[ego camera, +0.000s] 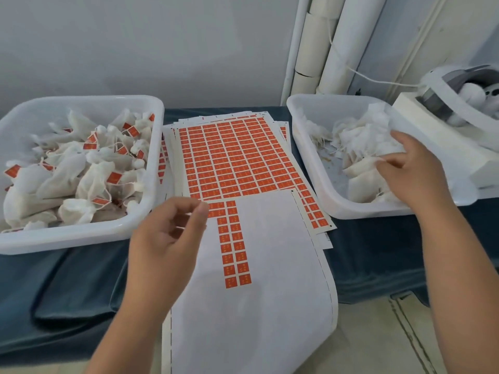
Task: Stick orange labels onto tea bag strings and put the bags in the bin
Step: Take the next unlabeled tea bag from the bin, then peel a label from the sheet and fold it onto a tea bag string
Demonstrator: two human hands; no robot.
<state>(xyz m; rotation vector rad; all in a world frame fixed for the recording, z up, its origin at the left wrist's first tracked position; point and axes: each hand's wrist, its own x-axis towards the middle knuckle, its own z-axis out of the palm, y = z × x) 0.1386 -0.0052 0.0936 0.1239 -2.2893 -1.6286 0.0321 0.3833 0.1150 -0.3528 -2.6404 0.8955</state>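
Partway, by the look. Left of sheet [272,238], bin [81,240] heaped with labelled bags [67,179]; right of sheet, plain bags [359,141] waiting, right hand [415,171] pinching one. Left hand [162,238] curled over sheet at a label [216,205]; pinch unclear.

Between the hands, the label sheet [235,157] carries a tight grid of orange labels [235,247] parted by thin white lines. Its stripped backing [270,279] is bare white, with a dashed black line down the edge nearer the right hand [413,168]. Beyond the left hand [167,233], the white left bin [81,240] holds white mesh tagged tea bags [64,174] flecked with orange, while the white right bin [351,211] under the right hand holds all-white plain tea bags [359,139], both on a dark blue-teal cloth [81,279].
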